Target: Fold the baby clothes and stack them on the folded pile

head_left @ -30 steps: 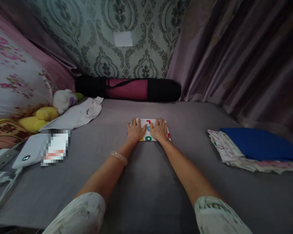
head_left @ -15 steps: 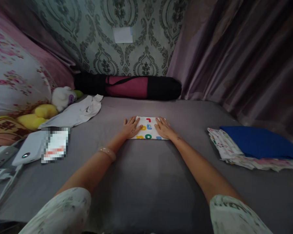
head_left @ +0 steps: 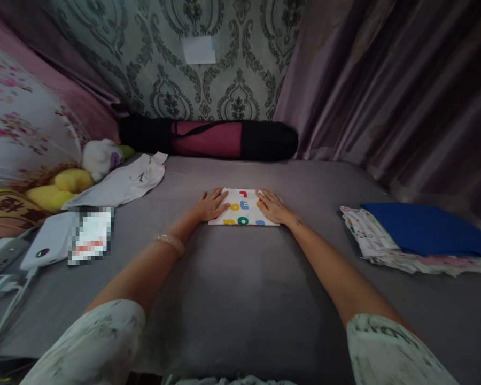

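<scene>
A small folded white cloth [head_left: 243,207] printed with coloured letters lies flat on the grey bed sheet [head_left: 240,283]. My left hand [head_left: 211,204] rests flat on its left edge, fingers stretched out. On the cloth's right edge lies my right hand [head_left: 273,206], also flat with fingers extended. The middle of the cloth shows between the two hands. A pale bangle [head_left: 169,243] circles my left wrist.
A stack of folded cloths topped by a blue one [head_left: 427,230] sits at the right. A white garment [head_left: 122,183], plush toys [head_left: 80,171], a white device [head_left: 50,243] and a power strip [head_left: 0,254] lie left. A black and pink roll bag [head_left: 208,139] lies against the wall.
My hands have slid apart from the cloth's centre to its left and right edges, uncovering the printed middle.
</scene>
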Motion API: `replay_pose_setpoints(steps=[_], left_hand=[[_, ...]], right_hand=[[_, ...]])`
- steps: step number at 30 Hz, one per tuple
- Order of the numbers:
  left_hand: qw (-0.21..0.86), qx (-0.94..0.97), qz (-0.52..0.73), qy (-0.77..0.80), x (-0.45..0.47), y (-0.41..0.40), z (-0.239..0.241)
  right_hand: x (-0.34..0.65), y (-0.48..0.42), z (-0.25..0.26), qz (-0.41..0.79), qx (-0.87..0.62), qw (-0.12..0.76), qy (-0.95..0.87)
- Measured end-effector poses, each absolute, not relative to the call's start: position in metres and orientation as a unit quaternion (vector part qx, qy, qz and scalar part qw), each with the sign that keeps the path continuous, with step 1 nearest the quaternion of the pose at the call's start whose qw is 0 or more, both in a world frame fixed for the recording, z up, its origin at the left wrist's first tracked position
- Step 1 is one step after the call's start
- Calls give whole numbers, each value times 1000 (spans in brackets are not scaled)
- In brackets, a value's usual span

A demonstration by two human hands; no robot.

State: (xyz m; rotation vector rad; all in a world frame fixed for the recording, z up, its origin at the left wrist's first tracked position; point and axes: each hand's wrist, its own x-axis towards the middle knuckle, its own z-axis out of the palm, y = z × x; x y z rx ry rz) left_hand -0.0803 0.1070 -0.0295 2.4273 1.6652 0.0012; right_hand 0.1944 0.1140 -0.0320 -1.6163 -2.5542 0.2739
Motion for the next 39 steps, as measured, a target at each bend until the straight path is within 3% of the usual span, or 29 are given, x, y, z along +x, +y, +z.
replay_pose_setpoints(steps=[5,12,31,39], left_hand=[[91,771,-35,629,-56,103,-11],[-13,733,87,674,-4,65,-29],[23,802,60,594,-41,66,-36],[-44,762,140,631,-33,88,-27]], right_hand=[[172,104,-20,87,-585,41,-805],[112,69,-31,-10,-614,173,-770],[157,74,-29,68,-524,69,-846],[154,97,-23,12,-611,132,-780]])
